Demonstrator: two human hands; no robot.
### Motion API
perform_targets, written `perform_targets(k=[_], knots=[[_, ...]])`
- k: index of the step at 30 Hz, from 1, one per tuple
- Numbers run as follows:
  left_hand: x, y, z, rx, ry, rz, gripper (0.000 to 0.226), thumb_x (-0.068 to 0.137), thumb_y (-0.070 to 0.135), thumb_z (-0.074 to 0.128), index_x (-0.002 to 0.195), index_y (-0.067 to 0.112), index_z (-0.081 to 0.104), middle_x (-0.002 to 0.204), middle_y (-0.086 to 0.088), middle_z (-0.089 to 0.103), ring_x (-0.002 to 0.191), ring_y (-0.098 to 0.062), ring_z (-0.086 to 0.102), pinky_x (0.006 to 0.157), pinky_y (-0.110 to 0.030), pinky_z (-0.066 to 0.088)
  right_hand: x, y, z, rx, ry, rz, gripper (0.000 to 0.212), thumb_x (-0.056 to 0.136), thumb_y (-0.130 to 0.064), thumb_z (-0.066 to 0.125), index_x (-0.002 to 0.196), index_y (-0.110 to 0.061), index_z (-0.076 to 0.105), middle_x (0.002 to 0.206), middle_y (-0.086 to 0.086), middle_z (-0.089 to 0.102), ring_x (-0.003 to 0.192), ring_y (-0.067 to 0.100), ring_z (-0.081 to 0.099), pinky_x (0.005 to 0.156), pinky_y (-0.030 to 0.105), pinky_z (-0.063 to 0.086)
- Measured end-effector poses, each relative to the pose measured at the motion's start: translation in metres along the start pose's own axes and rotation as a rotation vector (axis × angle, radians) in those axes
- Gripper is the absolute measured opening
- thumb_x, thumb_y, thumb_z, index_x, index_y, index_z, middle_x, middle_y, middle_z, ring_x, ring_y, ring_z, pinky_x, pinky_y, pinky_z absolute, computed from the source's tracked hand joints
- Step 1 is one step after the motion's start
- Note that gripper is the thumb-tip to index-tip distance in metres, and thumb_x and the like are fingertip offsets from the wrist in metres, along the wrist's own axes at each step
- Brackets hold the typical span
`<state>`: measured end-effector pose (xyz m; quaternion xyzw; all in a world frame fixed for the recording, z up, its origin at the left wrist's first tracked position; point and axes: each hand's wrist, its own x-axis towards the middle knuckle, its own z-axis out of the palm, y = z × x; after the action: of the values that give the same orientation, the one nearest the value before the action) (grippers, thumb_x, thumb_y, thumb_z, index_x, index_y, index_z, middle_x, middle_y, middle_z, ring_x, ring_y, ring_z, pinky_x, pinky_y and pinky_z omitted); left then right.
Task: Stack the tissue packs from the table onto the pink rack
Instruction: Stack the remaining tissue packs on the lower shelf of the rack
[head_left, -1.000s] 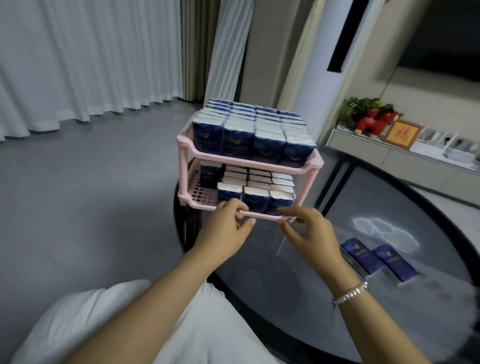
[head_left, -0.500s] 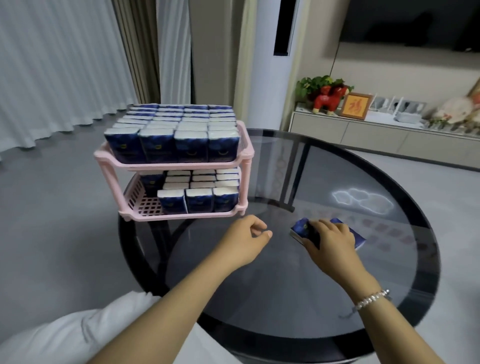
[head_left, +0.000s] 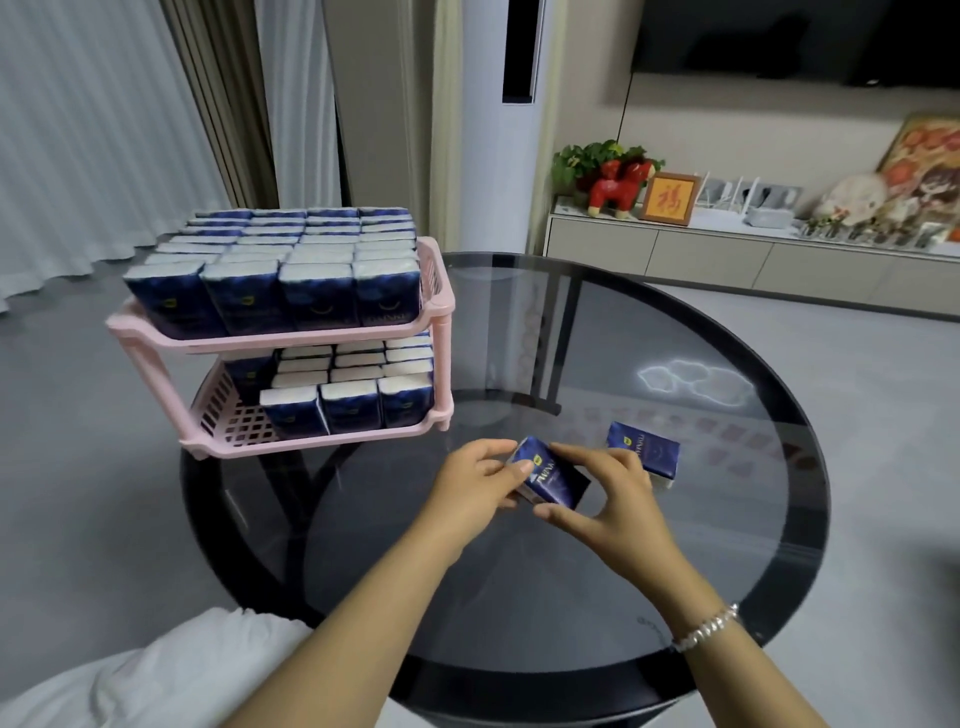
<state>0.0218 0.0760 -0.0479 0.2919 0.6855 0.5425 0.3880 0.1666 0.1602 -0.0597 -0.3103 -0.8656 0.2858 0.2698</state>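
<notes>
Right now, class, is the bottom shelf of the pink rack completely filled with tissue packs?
No: the bottom shelf shows bare pink lattice at its front left, beside the tissue packs standing there.

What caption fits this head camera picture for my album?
Both hands hold one tissue pack over the glass table; another pack waits beside the pink rack.

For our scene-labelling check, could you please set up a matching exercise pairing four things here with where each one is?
Things:
1. held tissue pack
2. second loose tissue pack
3. pink rack
4. bracelet

Places:
A. on the right wrist
B. at the left edge of the glass table
C. between the left hand and right hand
D. lying flat on the glass, beyond the right hand

Pairs: 1-C, 2-D, 3-B, 4-A
</notes>
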Motion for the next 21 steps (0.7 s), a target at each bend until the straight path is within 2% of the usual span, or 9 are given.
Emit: perform_targets(k=[2,5,7,9,13,16,19,21], knots=[[-0.002,0.0,-0.002,-0.029,0.041,0.004,0.028,0.091,0.009,0.061,0.119,0.009,0.057,0.09,0.0,0.067,0.077,-0.008,0.063,0.061,-0.014,0.051,0.004,0.002,-0.005,-0.021,0.033,0.014,0.053,0.074,-0.049,0.067,0.123,-0.032,0.057,0.106,-0.03,0.049,0.11,0.008,0.038,0.097,0.028,0.03],[-0.001,0.001,-0.007,-0.021,0.115,0.025,0.022,0.092,0.011,0.059,0.114,0.015,0.058,0.091,0.003,0.066,0.075,-0.005,0.059,0.059,-0.012,0.046,0.015,0.017,-0.016,-0.196,0.192,0.106,0.035,0.087,-0.031,0.062,0.121,-0.024,0.06,0.118,-0.009,0.059,0.113,0.022,0.042,0.091,0.03,0.026],[0.0,0.001,-0.009,-0.038,0.138,0.03,0.019,0.092,0.012,0.059,0.111,0.016,0.058,0.093,0.003,0.065,0.075,-0.003,0.058,0.056,-0.009,0.045,0.022,0.027,-0.023,-0.312,0.151,0.248,0.04,0.091,-0.029,0.056,0.13,-0.021,0.051,0.135,-0.001,0.05,0.122,0.026,0.034,0.095,0.034,0.024],[0.0,0.0,-0.009,-0.058,0.153,0.029,0.018,0.092,0.012,0.059,0.11,0.015,0.058,0.09,0.005,0.064,0.073,-0.002,0.057,0.051,-0.005,0.043,0.027,0.032,-0.027,-0.35,0.07,0.346,0.047,0.093,-0.031,0.052,0.138,-0.018,0.042,0.142,0.001,0.043,0.127,0.027,0.029,0.1,0.037,0.025],[0.0,0.0,-0.01,-0.078,0.185,0.032,0.02,0.091,0.014,0.06,0.111,0.009,0.062,0.092,0.0,0.067,0.07,-0.001,0.057,0.049,-0.003,0.041,0.032,0.034,-0.029,-0.361,0.005,0.371,0.059,0.087,-0.044,0.059,0.137,-0.018,0.042,0.13,0.008,0.048,0.12,0.03,0.034,0.099,0.038,0.032],[-0.002,0.0,-0.013,-0.086,0.213,0.026,0.021,0.092,0.018,0.061,0.112,0.01,0.063,0.097,-0.001,0.068,0.07,-0.001,0.057,0.051,-0.006,0.043,0.032,0.029,-0.026,-0.234,-0.047,0.387,0.059,0.079,-0.048,0.067,0.127,-0.017,0.053,0.114,0.009,0.05,0.111,0.026,0.042,0.095,0.037,0.042],[-0.006,0.001,-0.018,-0.129,0.242,0.024,0.026,0.091,0.02,0.063,0.114,0.009,0.063,0.105,-0.004,0.07,0.083,-0.009,0.064,0.062,-0.017,0.048,0.03,0.018,-0.019,-0.142,-0.07,0.365,0.047,0.072,-0.05,0.072,0.108,-0.02,0.063,0.103,0.003,0.054,0.097,0.02,0.053,0.082,0.033,0.051],[-0.009,0.002,-0.024,-0.174,0.248,0.012,0.027,0.09,0.019,0.064,0.115,0.009,0.063,0.106,-0.006,0.07,0.09,-0.016,0.067,0.067,-0.024,0.052,0.028,0.008,-0.011,-0.012,-0.074,0.358,0.049,0.067,-0.054,0.073,0.103,-0.021,0.066,0.099,0.002,0.059,0.091,0.016,0.059,0.071,0.029,0.053]])
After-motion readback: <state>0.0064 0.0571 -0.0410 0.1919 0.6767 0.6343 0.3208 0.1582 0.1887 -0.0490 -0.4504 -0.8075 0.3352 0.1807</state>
